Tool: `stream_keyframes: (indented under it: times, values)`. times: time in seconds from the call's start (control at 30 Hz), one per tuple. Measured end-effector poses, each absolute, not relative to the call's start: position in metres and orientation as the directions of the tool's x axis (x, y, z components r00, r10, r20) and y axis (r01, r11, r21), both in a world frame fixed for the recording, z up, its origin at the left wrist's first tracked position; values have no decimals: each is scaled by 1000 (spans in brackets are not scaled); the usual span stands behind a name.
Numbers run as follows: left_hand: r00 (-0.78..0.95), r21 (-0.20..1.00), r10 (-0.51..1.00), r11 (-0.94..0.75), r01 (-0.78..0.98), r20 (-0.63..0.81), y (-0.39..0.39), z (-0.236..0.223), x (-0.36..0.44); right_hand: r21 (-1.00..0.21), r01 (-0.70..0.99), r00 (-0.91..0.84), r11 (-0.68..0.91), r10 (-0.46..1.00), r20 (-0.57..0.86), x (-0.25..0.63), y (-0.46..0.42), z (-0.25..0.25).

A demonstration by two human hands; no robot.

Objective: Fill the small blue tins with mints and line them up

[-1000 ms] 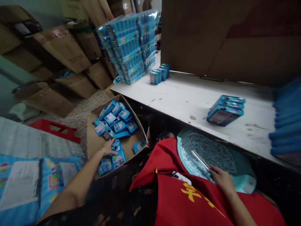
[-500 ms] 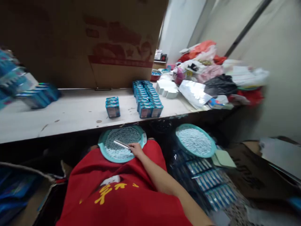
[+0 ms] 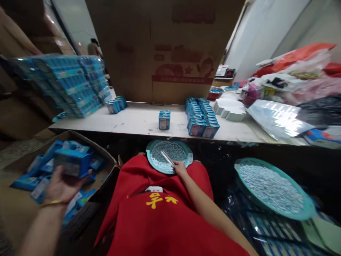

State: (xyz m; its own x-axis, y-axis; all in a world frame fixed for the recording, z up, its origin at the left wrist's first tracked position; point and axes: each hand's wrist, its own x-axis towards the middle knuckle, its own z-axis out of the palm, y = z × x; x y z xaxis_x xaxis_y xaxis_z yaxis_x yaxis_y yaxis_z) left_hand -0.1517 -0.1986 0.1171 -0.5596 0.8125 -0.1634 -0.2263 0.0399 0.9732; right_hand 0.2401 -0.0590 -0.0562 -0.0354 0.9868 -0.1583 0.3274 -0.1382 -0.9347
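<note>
At the left, my left hand (image 3: 62, 188) is palm up over an open carton (image 3: 106, 174), with its fingers curled around a small blue box (image 3: 71, 161). Motion blurs that hand and box. More blue boxes and packets (image 3: 45, 167) lie loose in the carton. My right hand (image 3: 180, 168) grips one end of a shiny, slim tube-like strip (image 3: 167, 158); whether it is hollow I cannot tell. The strip is over a teal basin (image 3: 151, 164) on my lap, which holds many small pale pieces (image 3: 170, 151).
A white table (image 3: 133, 119) stands ahead, bearing a short row of blue boxes (image 3: 164, 120), a longer double row (image 3: 199, 119) and wrapped stacks (image 3: 71, 83). A cardboard sheet (image 3: 173, 46) stands behind. A second teal basin (image 3: 306, 211) sits at right. Plastic bags (image 3: 301, 67) are piled beyond.
The view has swung left, bringing the carton and my left hand with a blue box into sight. My right hand still holds the strip over the basin.
</note>
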Motion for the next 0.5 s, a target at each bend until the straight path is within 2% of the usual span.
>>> stream_keyframes:
  times: [0.03,0.13,0.3,0.37,0.5]
  values:
    - [-479,938,859,2,-347,-179,-188,118,-137,-937,324,-34,-128,989,-147,239,-65,-57]
    - [-269,803,918,83,-590,-292,-162,111,-93,-949,303,-25,-84,995,-96,236,-87,-57]
    - [-9,661,957,193,-725,-289,-129,102,-41,-975,206,-51,-84,994,-96,234,-112,-57]
    - [16,641,956,209,-739,-294,-117,105,-31,-983,125,-40,-131,990,-137,235,-115,-56]
    - [-50,644,947,178,-745,-319,-95,112,-24,-983,22,-7,-180,984,-180,235,-119,-53]
